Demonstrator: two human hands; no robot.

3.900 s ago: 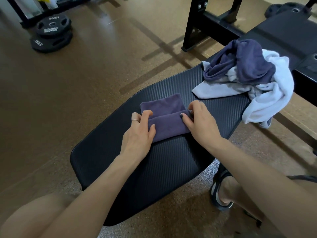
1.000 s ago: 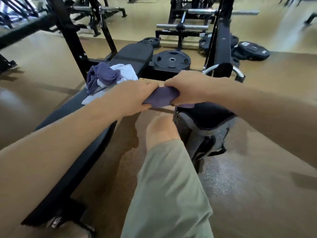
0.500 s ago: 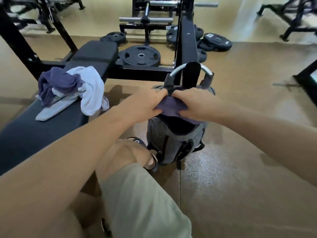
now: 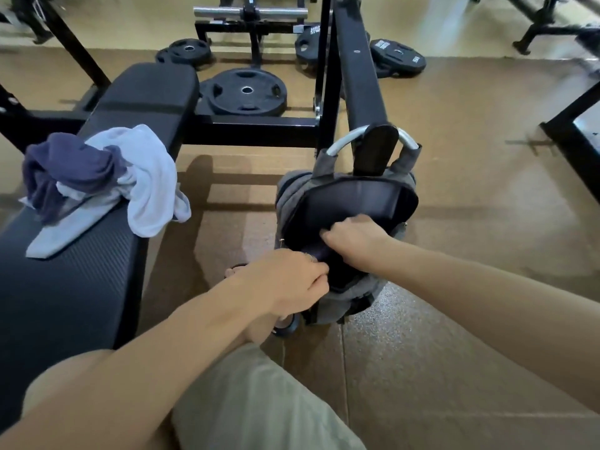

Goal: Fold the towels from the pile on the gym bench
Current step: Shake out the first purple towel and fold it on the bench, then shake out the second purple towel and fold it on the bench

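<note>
Folded purple towel (image 4: 319,251), half a second ago above the bag's mouth, now sinks inside the grey bag (image 4: 298,196), gripped between left hand (image 4: 285,280) and right hand (image 4: 354,245). One towel nearly stowed; unfolded pile (image 4: 97,183) waits on the bench (image 4: 65,287), well left of both hands.

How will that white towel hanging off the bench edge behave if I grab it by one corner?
The white towel lies crumpled and drapes over the bench edge, so it is likely floppy and will unfurl. The dark blue towel lies bunched against it and may drag along. It probably weighs little.
</note>
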